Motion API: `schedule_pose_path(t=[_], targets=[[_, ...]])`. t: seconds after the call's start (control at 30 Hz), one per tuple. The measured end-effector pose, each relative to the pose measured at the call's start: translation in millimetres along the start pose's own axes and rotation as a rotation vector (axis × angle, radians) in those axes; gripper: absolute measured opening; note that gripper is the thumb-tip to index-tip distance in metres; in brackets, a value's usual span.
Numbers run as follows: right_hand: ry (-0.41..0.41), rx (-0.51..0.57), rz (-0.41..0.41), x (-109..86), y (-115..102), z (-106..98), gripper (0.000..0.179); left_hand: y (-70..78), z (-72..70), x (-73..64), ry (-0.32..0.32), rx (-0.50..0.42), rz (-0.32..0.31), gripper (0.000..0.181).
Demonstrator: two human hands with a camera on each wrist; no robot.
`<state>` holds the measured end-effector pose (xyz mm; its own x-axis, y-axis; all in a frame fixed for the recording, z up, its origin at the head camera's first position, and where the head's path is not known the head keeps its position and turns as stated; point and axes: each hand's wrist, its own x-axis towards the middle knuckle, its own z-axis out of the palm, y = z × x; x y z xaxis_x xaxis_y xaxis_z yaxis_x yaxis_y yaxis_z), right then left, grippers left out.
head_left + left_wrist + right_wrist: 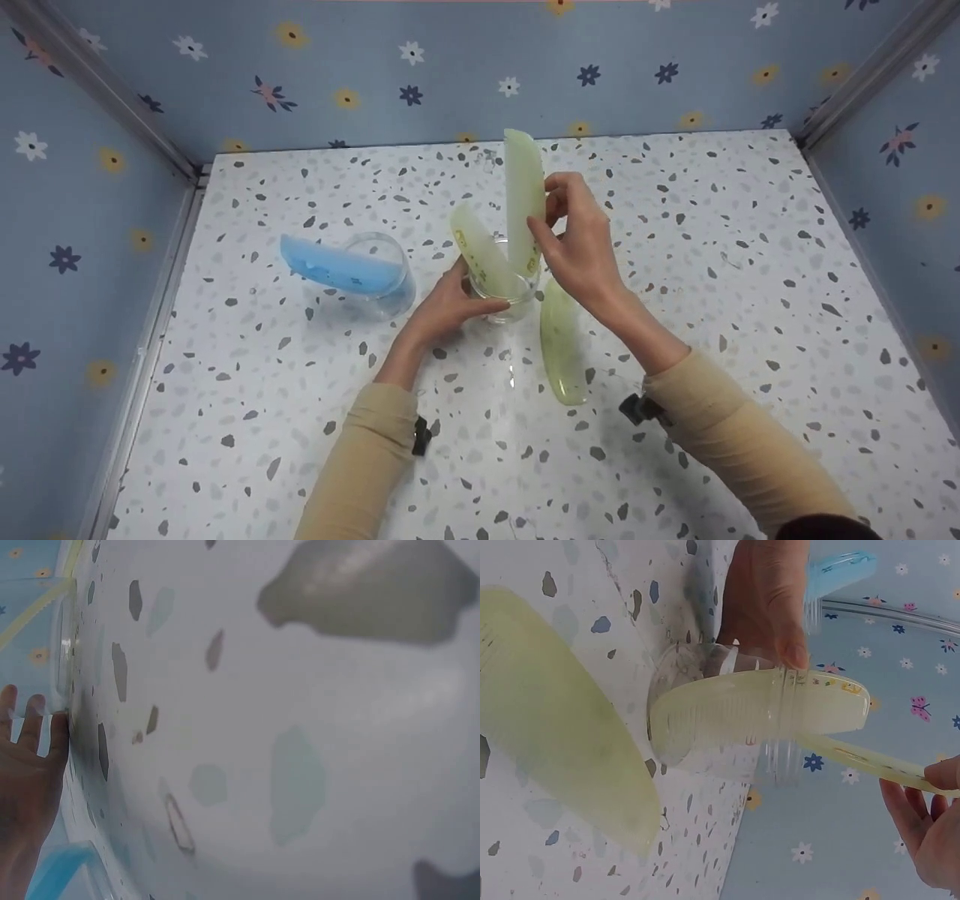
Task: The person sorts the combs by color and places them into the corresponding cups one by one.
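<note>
My left hand [444, 306] grips a clear jar [517, 306] that stands on the speckled tabletop, thumb across the near side and fingers around the far left. Leaning left inside this jar is a yellow-green comb [478, 251]. A second yellow-green comb [525, 184] stands nearly upright, its lower end in the jar's mouth. Thumb and fingers of my right hand [585, 244] pinch this second comb by its right edge, as the right wrist view also shows. A third yellow-green comb [562, 720] lies on the table close to the jar, below my right wrist.
To the left, another clear jar [401, 304] holds a blue comb [337, 268] that slants out over its rim to the left. Flower-patterned blue panels [465, 67] border the table [262, 450] at the back and both sides.
</note>
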<state>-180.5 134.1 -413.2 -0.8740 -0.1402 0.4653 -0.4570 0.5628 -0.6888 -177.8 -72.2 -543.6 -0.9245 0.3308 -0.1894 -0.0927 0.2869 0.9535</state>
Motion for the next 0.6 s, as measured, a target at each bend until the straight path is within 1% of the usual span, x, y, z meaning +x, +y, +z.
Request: schedule_pose_path(t=[0.17,0.4,0.6], targets=[[-0.022,-0.045,0.021,-3.9,4.9,6.4,0.028,0.6,-0.1,-0.4,0.003,0.001,0.006,0.114],[-0.041,-0.101,-0.009,-8.8,10.9,13.5,0.023,-1.8,-1.2,2.0,0.004,0.026,0.036,0.107],[-0.061,-0.146,0.009,-13.3,13.5,18.7,0.022,-1.7,-0.9,2.0,0.001,0.018,0.038,0.107]])
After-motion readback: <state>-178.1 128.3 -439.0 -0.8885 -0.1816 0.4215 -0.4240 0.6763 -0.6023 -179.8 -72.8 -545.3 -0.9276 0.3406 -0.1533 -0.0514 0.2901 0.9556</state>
